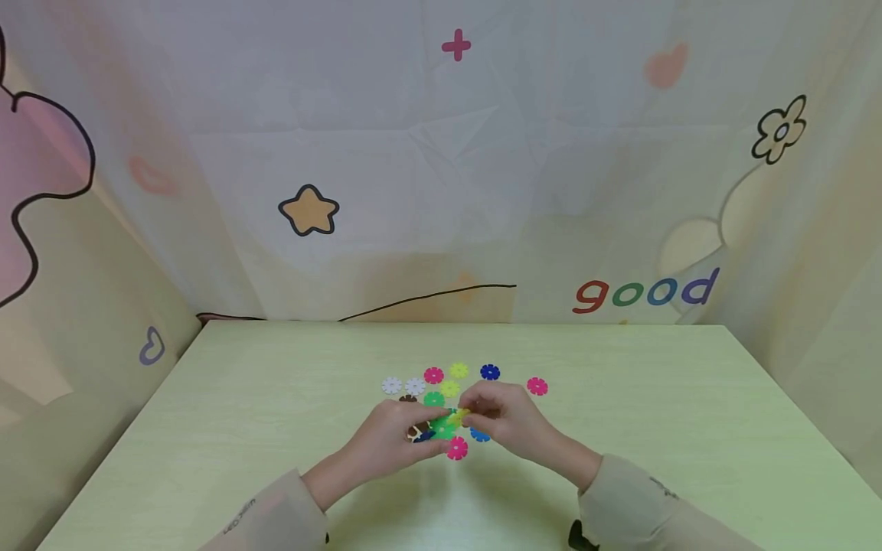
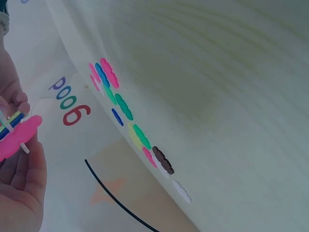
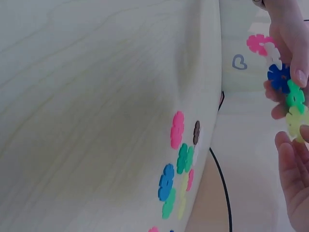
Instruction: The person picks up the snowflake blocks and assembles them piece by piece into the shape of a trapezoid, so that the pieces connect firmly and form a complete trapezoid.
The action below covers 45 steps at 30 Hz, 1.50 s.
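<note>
Both hands meet over the table, working on a chain of notched plastic flower discs. My left hand grips the linked part. In the right wrist view the chain runs from a pink disc through a white disc and a blue disc to a green disc. Fingers and thumb of my right hand pinch a yellow disc, which overlaps the green one's edge. In the head view, the left hand hides the pink and white end.
Loose discs lie around and beyond the hands: white, pink, yellow, dark blue, green and a pink one at right. A nearer pink disc is below the fingers. A printed curtain borders the table.
</note>
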{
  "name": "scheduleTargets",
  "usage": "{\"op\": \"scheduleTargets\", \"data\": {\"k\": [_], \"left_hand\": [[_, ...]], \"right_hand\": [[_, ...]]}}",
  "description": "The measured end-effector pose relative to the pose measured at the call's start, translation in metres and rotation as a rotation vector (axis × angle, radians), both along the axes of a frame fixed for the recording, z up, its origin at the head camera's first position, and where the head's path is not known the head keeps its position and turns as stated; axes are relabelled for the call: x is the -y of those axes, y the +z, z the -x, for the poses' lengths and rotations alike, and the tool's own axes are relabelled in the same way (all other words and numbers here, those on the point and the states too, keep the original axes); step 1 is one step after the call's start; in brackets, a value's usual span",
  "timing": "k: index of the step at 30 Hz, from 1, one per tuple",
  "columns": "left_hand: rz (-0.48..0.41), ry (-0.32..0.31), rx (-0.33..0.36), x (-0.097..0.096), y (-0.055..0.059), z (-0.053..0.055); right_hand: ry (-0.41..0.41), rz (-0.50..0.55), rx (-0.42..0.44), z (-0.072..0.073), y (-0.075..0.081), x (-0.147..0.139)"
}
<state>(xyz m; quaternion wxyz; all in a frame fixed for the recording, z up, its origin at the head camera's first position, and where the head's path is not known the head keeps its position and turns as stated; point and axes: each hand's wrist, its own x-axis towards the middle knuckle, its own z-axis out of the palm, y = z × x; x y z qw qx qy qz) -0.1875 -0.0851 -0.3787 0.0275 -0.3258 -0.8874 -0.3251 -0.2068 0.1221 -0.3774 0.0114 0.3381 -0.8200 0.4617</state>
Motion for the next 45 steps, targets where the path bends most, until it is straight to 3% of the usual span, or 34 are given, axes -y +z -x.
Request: {"op": "scheduleTargets", "data": {"k": [7, 11, 17, 24, 33, 40, 45], "left_hand": [[-0.038, 0.081, 0.156, 0.008, -0.003, 0.006], [-0.061, 0.108, 0.206, 0.012, -0.006, 0.010], [-0.083, 0.124, 0.236, 0.016, -0.008, 0.012], [-0.113, 0.116, 0.244, 0.020, -0.010, 0.014], [-0.154, 0.115, 0.266, 0.022, -0.014, 0.016], [-0.156, 0.124, 0.273, 0.023, -0.015, 0.017], [-0.160, 0.128, 0.282, 0.023, -0.015, 0.017]], "right_hand": [[-0.071, -0.116, 0.128, 0.013, 0.002, -0.017], [-0.108, -0.175, 0.196, 0.026, -0.004, -0.032], [-0.147, -0.267, 0.281, 0.049, -0.018, -0.054], [-0.172, -0.331, 0.388, 0.061, -0.033, -0.063], [-0.158, -0.445, 0.347, 0.068, -0.044, -0.059], [-0.205, -0.526, 0.328, 0.069, -0.046, -0.053], [-0.231, -0.528, 0.333, 0.068, -0.045, -0.052]]}}
